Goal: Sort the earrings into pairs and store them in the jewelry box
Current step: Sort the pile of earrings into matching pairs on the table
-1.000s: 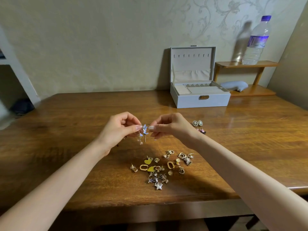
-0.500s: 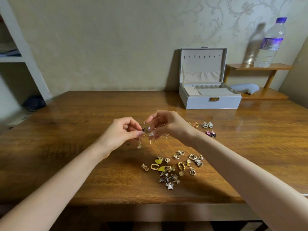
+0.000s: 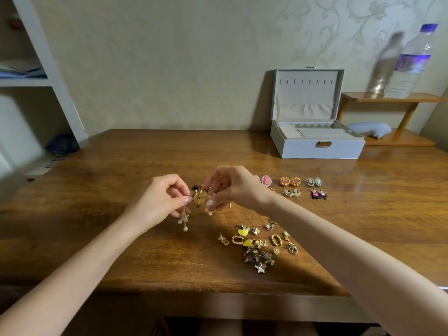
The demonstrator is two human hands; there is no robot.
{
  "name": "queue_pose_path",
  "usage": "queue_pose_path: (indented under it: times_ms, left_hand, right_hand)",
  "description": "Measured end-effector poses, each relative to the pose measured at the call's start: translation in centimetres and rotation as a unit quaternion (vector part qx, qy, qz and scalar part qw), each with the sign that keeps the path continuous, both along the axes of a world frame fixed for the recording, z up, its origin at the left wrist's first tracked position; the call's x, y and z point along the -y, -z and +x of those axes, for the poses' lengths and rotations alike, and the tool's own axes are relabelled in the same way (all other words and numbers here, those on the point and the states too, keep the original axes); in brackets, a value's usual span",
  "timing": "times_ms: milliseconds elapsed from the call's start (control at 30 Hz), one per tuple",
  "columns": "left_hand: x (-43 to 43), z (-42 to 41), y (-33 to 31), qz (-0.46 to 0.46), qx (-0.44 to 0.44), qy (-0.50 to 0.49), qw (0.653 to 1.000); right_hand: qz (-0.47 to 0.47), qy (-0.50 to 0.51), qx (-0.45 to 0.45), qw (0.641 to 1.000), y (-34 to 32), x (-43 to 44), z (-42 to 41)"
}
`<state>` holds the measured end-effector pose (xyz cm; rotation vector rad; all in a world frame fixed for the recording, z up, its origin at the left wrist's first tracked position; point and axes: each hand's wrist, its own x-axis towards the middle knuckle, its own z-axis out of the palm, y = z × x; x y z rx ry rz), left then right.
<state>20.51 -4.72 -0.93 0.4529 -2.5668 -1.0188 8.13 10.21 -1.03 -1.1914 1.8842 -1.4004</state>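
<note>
Above the table (image 3: 121, 166), left hand (image 3: 157, 202) and right hand (image 3: 232, 187) each pinch drop earrings (image 3: 183, 218), apparently matching them; next, likely placement beside the sorted pairs (image 3: 289, 181).

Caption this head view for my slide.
Left hand and right hand pinch drop earrings over the table; loose pile, sorted pairs, open jewelry box beyond.

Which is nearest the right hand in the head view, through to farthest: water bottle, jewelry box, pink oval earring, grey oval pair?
From the right hand:
1. Pink oval earring, just beside the wrist.
2. Grey oval pair, further right.
3. Jewelry box, back right.
4. Water bottle, on the far shelf.
</note>
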Motion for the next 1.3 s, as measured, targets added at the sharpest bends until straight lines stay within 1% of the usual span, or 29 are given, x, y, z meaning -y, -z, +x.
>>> queue_pose_path:
  times_ms: [133, 233, 333, 400, 467, 567, 633, 700, 800, 933, 1100, 1200, 1300]
  left_hand:
    - [-0.2, 1.1, -0.8, 0.007, 0.05, 0.0, 0.999]
    - [-0.5, 2.1, -1.6, 0.073, 0.101, 0.036, 0.992]
    - [-0.5, 2.9, -1.8, 0.122, 0.131, 0.06, 0.982]
    - [-0.6, 2.8, -1.3, 0.129, 0.147, 0.058, 0.979]
    - [-0.7, 2.4, -0.5, 0.122, 0.155, 0.042, 0.979]
    - [-0.8, 1.4, 0.9, 0.115, 0.147, 0.015, 0.982]
    - [-0.8, 0.8, 1.5, 0.099, 0.131, -0.004, 0.986]
    - [-0.6, 0.2, 1.9, 0.078, 0.112, -0.017, 0.99]
    - [-0.4, -0.5, 2.0, 0.045, 0.098, -0.025, 0.994]
    - [-0.1, -1.2, 2.0, 0.039, 0.073, -0.026, 0.996]
    - [0.3, -1.2, 2.2, -0.019, 0.064, -0.036, 0.997]
    - [0.8, -1.1, 2.3, -0.013, 0.058, -0.052, 0.997]
    - [1.6, -0.8, 2.0, 0.016, 0.06, -0.061, 0.996]
  right_hand:
    - [0.013, -0.032, 0.017, 0.999, 0.2, 0.2, 0.6]
    - [0.022, -0.09, 0.051, 0.994, 0.0, -0.1, 1.4]
    - [0.034, -0.133, 0.076, 0.988, -0.2, -0.3, 2.1]
    - [0.052, -0.141, 0.075, 0.986, -0.1, -0.1, 2.3]
    - [0.069, -0.128, 0.055, 0.988, 0.4, 0.3, 2.1]
    - [0.099, -0.089, 0.018, 0.991, 1.3, 0.8, 1.6]
    - [0.115, -0.062, -0.023, 0.991, 1.7, 1.0, 1.3]
    - [0.119, -0.037, -0.043, 0.991, 1.9, 1.2, 0.9]
    - [0.117, -0.017, -0.047, 0.992, 1.8, 1.5, 0.7]
    - [0.114, -0.013, -0.04, 0.993, 1.3, 1.5, 0.5]
    - [0.124, -0.002, -0.076, 0.989, 1.3, 1.6, 0.3]
    - [0.124, -0.003, -0.071, 0.99, 1.4, 1.4, 0.3]
    - [0.12, -0.014, -0.059, 0.991, 1.4, 1.2, 0.4]
